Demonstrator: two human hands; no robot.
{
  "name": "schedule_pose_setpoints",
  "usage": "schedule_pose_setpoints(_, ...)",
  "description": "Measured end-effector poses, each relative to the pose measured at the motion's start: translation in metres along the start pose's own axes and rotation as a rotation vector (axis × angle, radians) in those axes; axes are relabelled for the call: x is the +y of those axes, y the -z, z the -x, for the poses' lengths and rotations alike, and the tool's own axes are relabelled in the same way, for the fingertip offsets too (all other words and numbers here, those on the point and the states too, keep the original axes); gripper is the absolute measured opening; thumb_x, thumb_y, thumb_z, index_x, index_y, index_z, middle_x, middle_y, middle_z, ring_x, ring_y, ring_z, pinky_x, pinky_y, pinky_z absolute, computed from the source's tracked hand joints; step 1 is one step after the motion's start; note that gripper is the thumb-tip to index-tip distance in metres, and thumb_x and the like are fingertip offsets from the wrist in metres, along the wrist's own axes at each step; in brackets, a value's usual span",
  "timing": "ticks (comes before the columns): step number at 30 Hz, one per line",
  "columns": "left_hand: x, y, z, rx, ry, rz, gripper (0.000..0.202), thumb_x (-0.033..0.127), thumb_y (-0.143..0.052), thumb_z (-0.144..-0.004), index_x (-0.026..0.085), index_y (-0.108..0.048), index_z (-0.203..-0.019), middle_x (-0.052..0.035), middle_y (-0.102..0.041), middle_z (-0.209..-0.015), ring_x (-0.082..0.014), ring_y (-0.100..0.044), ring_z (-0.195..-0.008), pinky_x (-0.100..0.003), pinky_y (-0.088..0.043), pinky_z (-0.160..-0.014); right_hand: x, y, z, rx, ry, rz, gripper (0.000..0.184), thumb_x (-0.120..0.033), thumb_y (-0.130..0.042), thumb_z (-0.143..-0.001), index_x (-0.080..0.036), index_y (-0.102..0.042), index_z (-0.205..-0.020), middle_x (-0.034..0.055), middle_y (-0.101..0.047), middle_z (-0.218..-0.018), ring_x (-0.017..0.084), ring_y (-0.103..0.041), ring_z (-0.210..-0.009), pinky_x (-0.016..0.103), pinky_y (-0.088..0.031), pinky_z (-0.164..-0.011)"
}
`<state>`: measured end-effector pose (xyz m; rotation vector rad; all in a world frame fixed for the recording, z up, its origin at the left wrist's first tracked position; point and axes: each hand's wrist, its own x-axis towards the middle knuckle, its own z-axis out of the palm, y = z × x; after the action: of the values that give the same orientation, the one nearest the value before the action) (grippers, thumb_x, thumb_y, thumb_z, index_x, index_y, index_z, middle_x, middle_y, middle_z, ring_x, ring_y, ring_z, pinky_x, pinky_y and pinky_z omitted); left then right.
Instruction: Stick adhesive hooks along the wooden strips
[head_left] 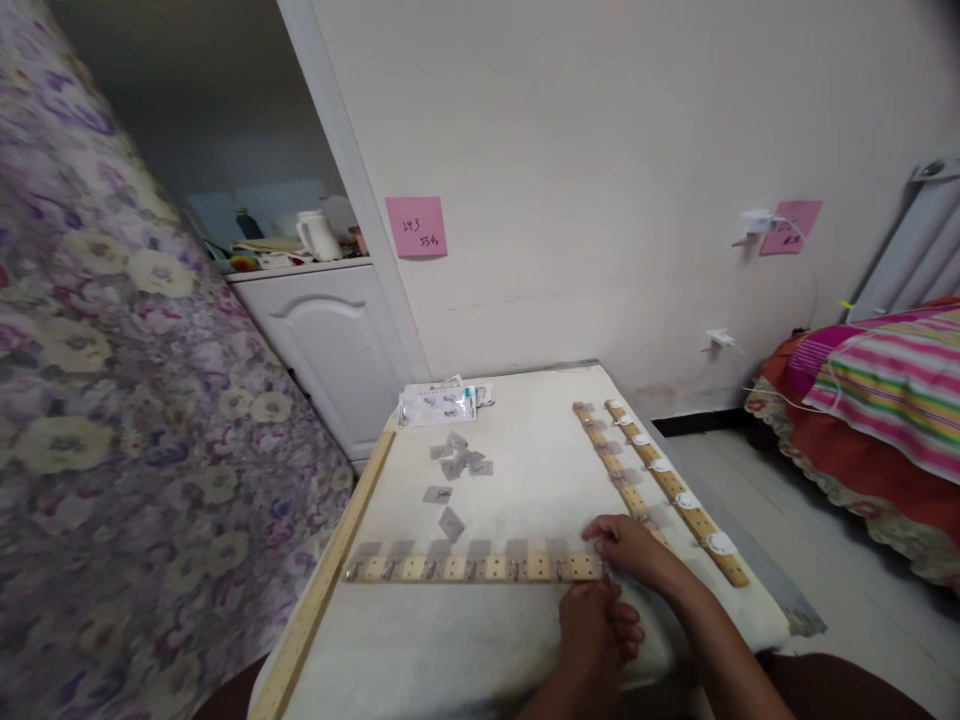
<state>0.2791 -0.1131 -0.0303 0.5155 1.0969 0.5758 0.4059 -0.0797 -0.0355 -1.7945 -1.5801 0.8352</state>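
A wooden strip (495, 568) with holes lies crosswise on the table, bearing a row of small metal hooks on clear square pads. My right hand (630, 548) is over its right end, thumb and forefinger drawn together; whatever is between them is too small to make out. Just below that end, my left hand (598, 628) is closed with curled fingers, the fingertips by the strip's near edge and a metal hook (606, 570). What it grips is hidden. Loose clear hook pads (451, 524) are scattered beyond the strip.
A bare wooden strip (322, 590) runs along the table's left edge. On the right are a strip with clear hooks (611, 465) and another with white round hooks (675, 490). Hook packaging (437, 405) rests at the back, near the wall. A bed (885, 400) stands at right.
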Motion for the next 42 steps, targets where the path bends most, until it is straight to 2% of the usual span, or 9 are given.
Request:
schedule_pose_setpoints(7, 0.000, -0.001, 0.001, 0.007, -0.015, 0.000, 0.008, 0.020, -0.042, -0.075, 0.016, -0.049, -0.074, -0.0001, -0.055, -0.047, -0.0091, -0.048, -0.035, -0.020, -0.027, -0.041, -0.002, 0.002, 0.002, -0.030, -0.009, 0.020, 0.038, -0.011, -0.044, -0.067, -0.015, -0.068, -0.096, 0.0075, -0.071, -0.095, 0.019, -0.063, -0.088, 0.028, -0.045, -0.079)
schedule_pose_setpoints(14, -0.001, 0.000, 0.000, 0.007, -0.017, 0.005, 0.007, 0.021, -0.046, -0.073, 0.015, -0.050, -0.074, -0.0005, -0.055, -0.048, -0.0091, -0.047, -0.035, -0.021, -0.026, -0.041, 0.006, -0.002, -0.001, -0.046, -0.001, 0.019, 0.042, -0.011, -0.043, -0.068, -0.015, -0.066, -0.103, 0.0078, -0.069, -0.102, 0.018, -0.062, -0.095, 0.029, -0.044, -0.085)
schedule_pose_setpoints(27, -0.002, 0.000, -0.001, -0.004, -0.022, 0.010, 0.009, 0.023, -0.051, -0.069, 0.015, -0.052, -0.072, -0.0013, -0.056, -0.048, -0.0098, -0.047, -0.036, -0.022, -0.027, -0.042, 0.007, 0.002, 0.002, -0.085, 0.009, -0.029, 0.043, -0.012, -0.041, -0.069, -0.016, -0.065, -0.105, 0.0068, -0.068, -0.107, 0.019, -0.060, -0.101, 0.031, -0.042, -0.092)
schedule_pose_setpoints(35, -0.004, 0.001, -0.005, -0.008, -0.013, 0.002, 0.010, 0.024, -0.049, -0.071, 0.015, -0.052, -0.071, -0.0005, -0.055, -0.046, -0.0095, -0.047, -0.035, -0.021, -0.026, -0.041, 0.013, 0.003, 0.000, -0.112, -0.012, -0.067, 0.045, -0.010, -0.041, -0.066, -0.017, -0.066, -0.102, 0.0048, -0.069, -0.105, 0.019, -0.060, -0.100, 0.032, -0.042, -0.092)
schedule_pose_setpoints(42, -0.003, 0.001, -0.006, -0.004, -0.008, 0.002, 0.011, 0.025, -0.050, -0.070, 0.014, -0.053, -0.071, -0.0016, -0.056, -0.047, -0.0098, -0.047, -0.035, -0.021, -0.027, -0.041, 0.005, 0.007, 0.006, -0.112, -0.011, -0.053, 0.051, -0.007, -0.043, -0.061, -0.016, -0.064, -0.107, 0.0068, -0.069, -0.104, 0.019, -0.061, -0.096, 0.030, -0.044, -0.088)
